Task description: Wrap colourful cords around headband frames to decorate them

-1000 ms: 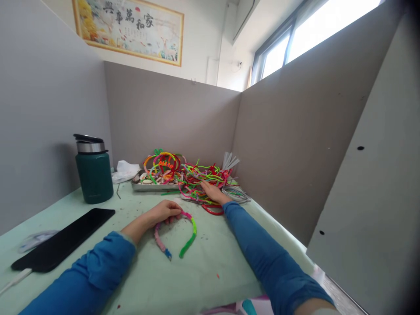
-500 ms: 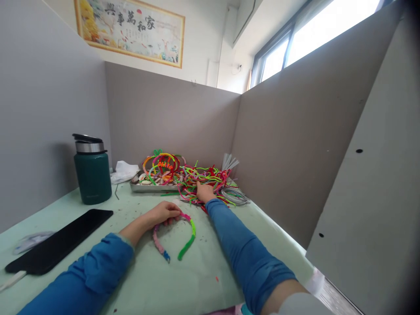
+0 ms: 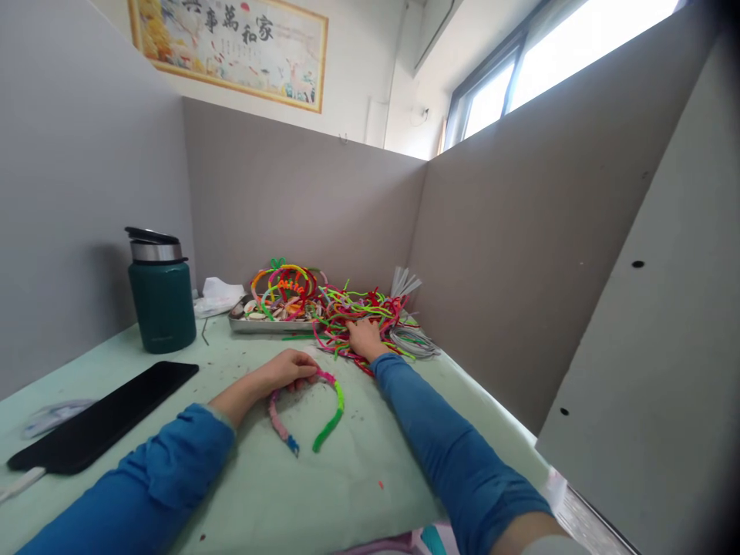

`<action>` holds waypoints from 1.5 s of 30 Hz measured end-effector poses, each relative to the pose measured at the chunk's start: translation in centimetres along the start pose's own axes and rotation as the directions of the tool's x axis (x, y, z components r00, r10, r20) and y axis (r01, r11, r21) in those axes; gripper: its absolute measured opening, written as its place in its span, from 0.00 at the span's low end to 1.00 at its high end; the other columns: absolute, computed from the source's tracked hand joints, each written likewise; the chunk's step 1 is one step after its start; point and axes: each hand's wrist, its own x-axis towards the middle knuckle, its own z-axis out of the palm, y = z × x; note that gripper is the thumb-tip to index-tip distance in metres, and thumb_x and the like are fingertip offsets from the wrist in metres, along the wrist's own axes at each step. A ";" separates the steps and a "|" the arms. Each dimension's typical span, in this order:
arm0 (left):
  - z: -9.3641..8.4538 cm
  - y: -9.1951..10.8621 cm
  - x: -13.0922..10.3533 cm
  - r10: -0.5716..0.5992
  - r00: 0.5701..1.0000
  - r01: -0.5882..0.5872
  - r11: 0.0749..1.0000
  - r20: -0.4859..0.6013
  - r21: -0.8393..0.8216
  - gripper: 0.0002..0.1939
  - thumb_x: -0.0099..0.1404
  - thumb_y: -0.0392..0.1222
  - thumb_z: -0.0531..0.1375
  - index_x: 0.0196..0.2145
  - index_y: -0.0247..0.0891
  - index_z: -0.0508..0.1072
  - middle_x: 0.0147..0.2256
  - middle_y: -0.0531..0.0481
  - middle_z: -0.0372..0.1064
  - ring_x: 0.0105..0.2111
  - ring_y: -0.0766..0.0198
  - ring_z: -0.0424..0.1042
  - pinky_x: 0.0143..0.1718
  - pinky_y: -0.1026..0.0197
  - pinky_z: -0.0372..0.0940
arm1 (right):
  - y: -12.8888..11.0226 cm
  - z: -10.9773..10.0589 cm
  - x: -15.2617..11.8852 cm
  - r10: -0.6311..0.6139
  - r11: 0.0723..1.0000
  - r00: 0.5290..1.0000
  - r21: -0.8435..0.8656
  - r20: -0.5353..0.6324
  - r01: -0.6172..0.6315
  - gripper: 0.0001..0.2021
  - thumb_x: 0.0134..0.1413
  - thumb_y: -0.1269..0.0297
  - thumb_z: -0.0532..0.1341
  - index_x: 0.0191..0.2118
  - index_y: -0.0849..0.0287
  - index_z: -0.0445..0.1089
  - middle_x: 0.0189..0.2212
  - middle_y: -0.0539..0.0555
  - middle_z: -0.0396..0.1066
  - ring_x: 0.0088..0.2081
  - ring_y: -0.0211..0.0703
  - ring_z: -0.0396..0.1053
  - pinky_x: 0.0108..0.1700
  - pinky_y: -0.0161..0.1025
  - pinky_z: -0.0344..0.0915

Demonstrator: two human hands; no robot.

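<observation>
Grey partitions enclose a pale green tabletop. On it lies a fuzzy multicoloured headband, its ends pointing toward the person; the left hand holds its curved top pinched between narrowed fingers. The right hand reaches into a tangled pile of fuzzy stems, beyond the headband and to its right. A metal tray with colourful hoops stands just left of the pile, and a grey coil lies at the pile's right. Farther left are a green flask and a black phone. Stems hide the right fingertips, so I cannot tell whether they grip anything. The left hand covers part of the headband, and the tray's small contents are hard to make out.
</observation>
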 end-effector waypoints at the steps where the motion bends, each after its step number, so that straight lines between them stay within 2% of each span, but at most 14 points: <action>1: 0.0 -0.1 0.0 -0.001 1.000 0.001 1.000 0.000 0.004 0.23 0.46 0.57 0.61 0.31 0.34 0.71 0.26 0.51 0.68 0.18 0.73 0.59 0.17 0.68 0.52 | 0.3 0.0 -0.2 -0.002 1.000 1.000 0.006 -0.014 0.002 0.16 0.58 0.66 0.46 0.50 0.58 0.62 0.46 0.64 0.64 0.52 0.54 0.57 0.50 0.52 0.50; 5: -0.1 -0.3 0.1 0.006 1.000 -0.006 1.000 -0.002 0.018 0.22 0.47 0.56 0.60 0.32 0.34 0.71 0.26 0.51 0.68 0.18 0.72 0.59 0.16 0.68 0.53 | 2.1 0.2 -1.0 -0.008 0.998 0.998 0.063 -0.068 0.012 0.18 0.59 0.65 0.44 0.52 0.60 0.61 0.48 0.62 0.63 0.50 0.48 0.58 0.51 0.45 0.52; 8: -0.1 -0.3 0.1 0.013 1.000 -0.013 1.000 0.006 0.024 0.20 0.48 0.54 0.60 0.31 0.34 0.72 0.26 0.51 0.68 0.18 0.72 0.59 0.17 0.68 0.53 | 4.3 0.6 -1.5 0.115 0.984 0.979 0.157 -0.169 -0.089 0.18 0.58 0.70 0.44 0.51 0.62 0.62 0.48 0.60 0.64 0.48 0.44 0.59 0.50 0.39 0.53; 10: -0.1 -0.1 0.0 0.012 1.000 -0.012 0.999 0.010 0.032 0.19 0.48 0.53 0.60 0.31 0.34 0.72 0.25 0.51 0.68 0.18 0.72 0.59 0.17 0.68 0.53 | 5.5 0.9 -1.7 0.194 0.963 0.966 0.219 -0.168 -0.155 0.16 0.57 0.71 0.46 0.47 0.61 0.66 0.44 0.57 0.67 0.46 0.44 0.61 0.48 0.37 0.55; 12: 0.0 0.1 -0.1 0.015 1.000 -0.015 0.999 0.011 0.037 0.18 0.49 0.52 0.59 0.31 0.33 0.72 0.26 0.51 0.68 0.18 0.72 0.59 0.17 0.68 0.53 | 6.2 1.1 -2.0 0.208 0.957 0.967 0.237 -0.149 -0.170 0.15 0.55 0.70 0.48 0.44 0.59 0.68 0.41 0.55 0.68 0.44 0.43 0.62 0.46 0.36 0.55; 16: 0.1 0.2 -0.1 0.030 0.999 -0.030 0.998 0.014 0.051 0.19 0.49 0.53 0.59 0.30 0.33 0.71 0.25 0.51 0.67 0.18 0.72 0.60 0.16 0.68 0.53 | 6.2 1.3 -2.4 0.124 0.979 0.976 0.184 -0.179 -0.091 0.14 0.54 0.70 0.50 0.42 0.56 0.70 0.41 0.55 0.68 0.44 0.44 0.60 0.46 0.37 0.54; 21: 0.0 0.1 0.0 0.039 0.999 -0.040 0.996 0.019 0.077 0.20 0.49 0.55 0.59 0.29 0.33 0.71 0.25 0.51 0.67 0.18 0.72 0.60 0.16 0.68 0.53 | 5.8 1.2 -2.4 0.009 0.987 0.985 0.162 -0.172 0.019 0.12 0.51 0.71 0.52 0.37 0.59 0.72 0.39 0.56 0.68 0.43 0.44 0.59 0.46 0.37 0.53; 27: 0.1 0.3 -0.1 0.035 0.999 -0.036 0.996 0.018 0.078 0.19 0.50 0.54 0.59 0.30 0.33 0.71 0.25 0.52 0.67 0.18 0.73 0.59 0.16 0.68 0.53 | 6.3 1.8 -2.0 0.000 0.976 0.989 0.217 -0.147 0.033 0.15 0.56 0.66 0.50 0.45 0.58 0.68 0.41 0.55 0.69 0.43 0.42 0.63 0.45 0.35 0.55; 31: 0.2 0.4 -0.2 0.038 0.999 -0.039 0.997 0.011 0.065 0.19 0.49 0.53 0.59 0.29 0.33 0.70 0.25 0.51 0.67 0.18 0.72 0.60 0.16 0.68 0.53 | 6.5 2.1 -1.9 0.012 0.971 0.989 0.237 -0.145 0.023 0.20 0.53 0.66 0.53 0.53 0.57 0.62 0.47 0.55 0.67 0.47 0.44 0.63 0.47 0.36 0.56; 38: 0.2 0.4 -0.2 0.025 1.000 -0.026 0.997 0.010 0.068 0.18 0.50 0.52 0.59 0.30 0.33 0.70 0.26 0.51 0.67 0.18 0.72 0.60 0.16 0.69 0.53 | 6.6 2.4 -1.4 0.082 0.966 0.993 0.252 -0.087 -0.057 0.20 0.52 0.63 0.55 0.52 0.60 0.62 0.41 0.58 0.71 0.43 0.46 0.67 0.43 0.38 0.59; 42: 0.1 0.4 -0.2 0.025 1.000 -0.026 0.998 0.010 0.064 0.17 0.50 0.51 0.58 0.31 0.33 0.71 0.26 0.51 0.67 0.18 0.72 0.60 0.16 0.68 0.53 | 6.6 2.4 -1.4 0.055 0.966 0.994 0.255 -0.093 -0.030 0.21 0.52 0.66 0.54 0.53 0.57 0.61 0.45 0.56 0.69 0.45 0.45 0.65 0.45 0.38 0.58; 45: 0.1 0.5 -0.3 0.024 1.000 -0.025 0.998 0.009 0.060 0.16 0.50 0.50 0.58 0.30 0.34 0.71 0.25 0.52 0.67 0.18 0.72 0.60 0.16 0.69 0.53 | 6.6 2.5 -1.4 0.018 0.965 0.994 0.261 -0.106 0.010 0.18 0.52 0.68 0.53 0.50 0.54 0.65 0.44 0.53 0.69 0.44 0.43 0.65 0.45 0.36 0.58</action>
